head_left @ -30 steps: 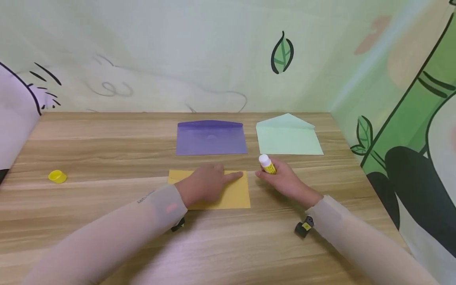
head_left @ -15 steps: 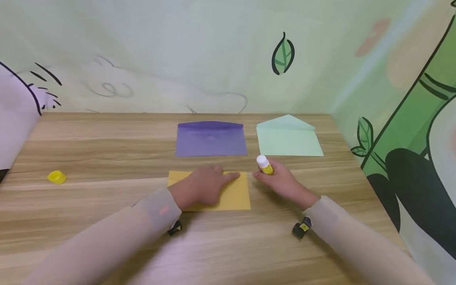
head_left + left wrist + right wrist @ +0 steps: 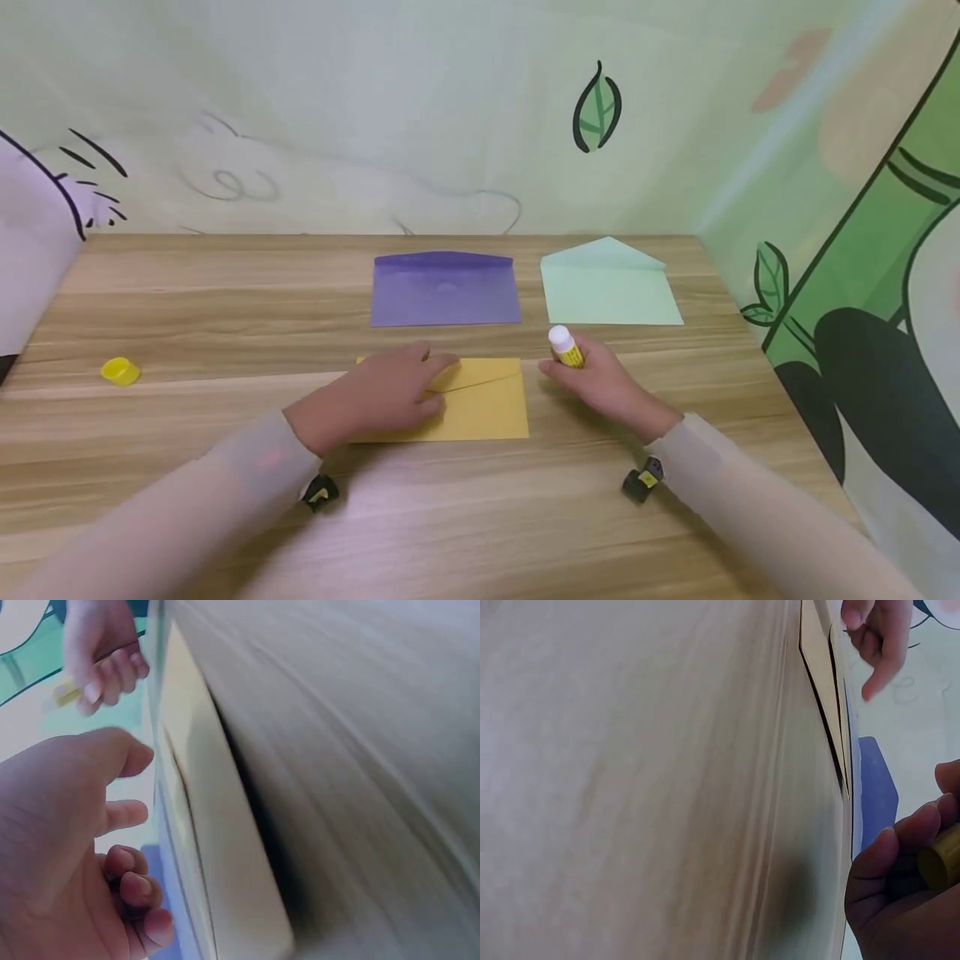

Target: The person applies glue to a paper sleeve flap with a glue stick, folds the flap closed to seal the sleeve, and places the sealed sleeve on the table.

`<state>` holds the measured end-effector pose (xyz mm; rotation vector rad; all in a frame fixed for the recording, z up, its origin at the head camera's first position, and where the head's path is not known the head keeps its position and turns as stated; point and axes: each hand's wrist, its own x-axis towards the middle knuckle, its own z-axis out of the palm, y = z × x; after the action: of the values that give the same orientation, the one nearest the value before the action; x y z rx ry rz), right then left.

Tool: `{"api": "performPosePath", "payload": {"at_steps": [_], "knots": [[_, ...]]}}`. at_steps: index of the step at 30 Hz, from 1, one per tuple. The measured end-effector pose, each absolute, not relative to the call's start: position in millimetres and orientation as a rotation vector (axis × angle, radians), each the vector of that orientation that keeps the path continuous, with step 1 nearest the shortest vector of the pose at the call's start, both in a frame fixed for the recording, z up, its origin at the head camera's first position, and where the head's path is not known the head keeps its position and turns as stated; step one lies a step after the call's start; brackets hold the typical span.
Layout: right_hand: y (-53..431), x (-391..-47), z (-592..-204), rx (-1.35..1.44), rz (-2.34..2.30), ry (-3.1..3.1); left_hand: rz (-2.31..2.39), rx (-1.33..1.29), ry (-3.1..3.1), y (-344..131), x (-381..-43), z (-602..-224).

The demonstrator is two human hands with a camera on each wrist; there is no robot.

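Note:
A yellow envelope (image 3: 487, 408) lies in front of me with its flap folded down; the flap's edge shows as a slanting line. Over its left half is my left hand (image 3: 375, 392), fingers loosely bent and holding nothing. In the left wrist view these fingers (image 3: 124, 814) hover just off the paper. My right hand (image 3: 603, 383) grips a yellow glue stick (image 3: 568, 354), white end pointing up and away, just right of the envelope. Its yellow base (image 3: 941, 862) pokes from the curled fingers in the right wrist view.
Behind the yellow envelope lie a purple envelope (image 3: 442, 300) and a mint green envelope (image 3: 611, 296), both with flaps raised. A yellow cap (image 3: 121, 372) sits far left on the wooden table (image 3: 480, 517). A printed wall covering (image 3: 337, 125) rises along the back.
My left hand has moved left off the envelope's right part, uncovering the flap's edge, and its pointing finger is drawn back. The right hand with the glue stick has hardly moved.

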<state>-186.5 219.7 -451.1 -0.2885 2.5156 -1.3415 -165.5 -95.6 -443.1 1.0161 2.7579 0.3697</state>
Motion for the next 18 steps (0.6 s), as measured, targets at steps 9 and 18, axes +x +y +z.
{"api": "performPosePath", "payload": {"at_steps": [9,18], "knots": [[221.6,-181.7,-450.3,-0.262,-1.323,2.538,0.349,1.03,2.759,-124.8,-147.2,-447.1],[214.0,-183.3,-449.8,-0.268,-1.318,2.5,0.307,1.068,2.739,-117.7,-139.2,-446.8]]}}
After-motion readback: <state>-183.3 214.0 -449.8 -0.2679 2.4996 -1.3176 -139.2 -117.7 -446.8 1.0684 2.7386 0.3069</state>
